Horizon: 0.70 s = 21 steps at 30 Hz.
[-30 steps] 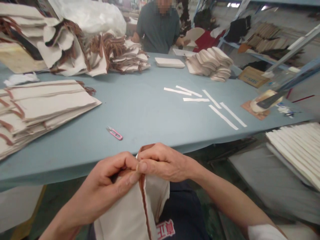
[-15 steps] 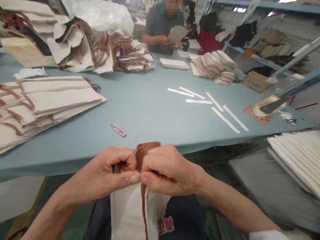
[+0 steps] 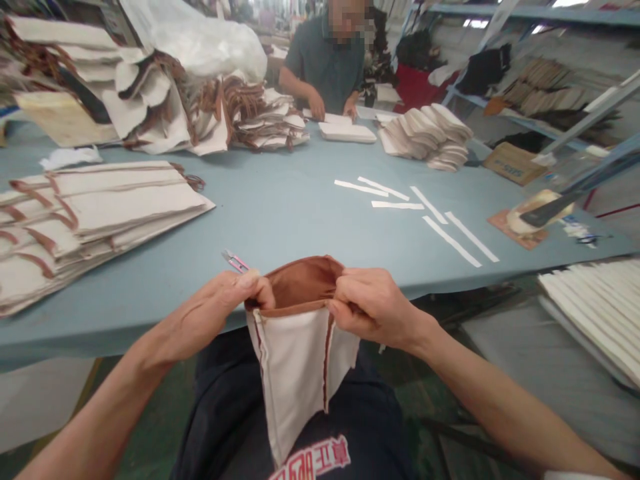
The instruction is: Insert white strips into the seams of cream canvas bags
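A cream fabric bag piece (image 3: 295,360) with a brown lining hangs over my lap, its mouth spread wide. At the left of its rim, my left hand (image 3: 240,293) is closed on the edge, fingers hooked inside and thumb on top. My right hand (image 3: 367,303) pinches the rim on the right, near a brown-edged seam. The lining's inside shows between the two hands. Just beyond my left hand, pink thread snips (image 3: 235,261) lie on the table, their near end hidden by that hand.
On the blue-covered table (image 3: 280,213) lie several white strips (image 3: 453,241). Stacked cream pieces (image 3: 115,207) are at left, with a larger heap (image 3: 160,100) behind. A co-worker (image 3: 325,67) stands across, hands on flat pieces. A glue-stained container with a brush (image 3: 535,213) sits at right.
My hands have moved apart from being together, and the bag's mouth has opened and lifted. The co-worker's hands have lowered the pale piece to the table.
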Available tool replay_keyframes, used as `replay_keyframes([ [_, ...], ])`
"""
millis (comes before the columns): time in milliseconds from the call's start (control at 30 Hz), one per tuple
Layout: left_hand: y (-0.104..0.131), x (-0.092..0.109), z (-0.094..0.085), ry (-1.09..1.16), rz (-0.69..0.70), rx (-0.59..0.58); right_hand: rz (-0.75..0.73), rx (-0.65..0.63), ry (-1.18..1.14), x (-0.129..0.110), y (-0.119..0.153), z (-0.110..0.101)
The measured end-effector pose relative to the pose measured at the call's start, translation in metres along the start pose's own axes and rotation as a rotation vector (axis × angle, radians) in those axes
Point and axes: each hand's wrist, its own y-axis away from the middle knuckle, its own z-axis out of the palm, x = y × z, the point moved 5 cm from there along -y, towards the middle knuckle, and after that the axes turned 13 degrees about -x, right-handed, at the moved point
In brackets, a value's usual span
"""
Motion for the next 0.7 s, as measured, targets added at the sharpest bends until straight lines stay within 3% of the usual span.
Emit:
replay_keyframes([
  [167,-0.003,0.011,0.007,0.076,0.031,-0.057,0.297,-0.020,-0.474,0.040,0.018,0.003],
  [233,-0.007,0.018,0.012,0.162,0.026,-0.106,0.355,-0.020,-0.530,0.049,0.021,0.009],
  [400,-0.023,0.024,0.024,0.305,-0.042,-0.168,0.400,-0.044,-0.616,0.060,0.018,0.040],
  [533,-0.029,0.013,0.030,0.355,-0.103,-0.162,0.420,-0.062,-0.679,0.064,0.017,0.061],
  [700,-0.028,0.002,0.032,0.338,-0.121,-0.128,0.435,-0.058,-0.714,0.071,0.021,0.071],
])
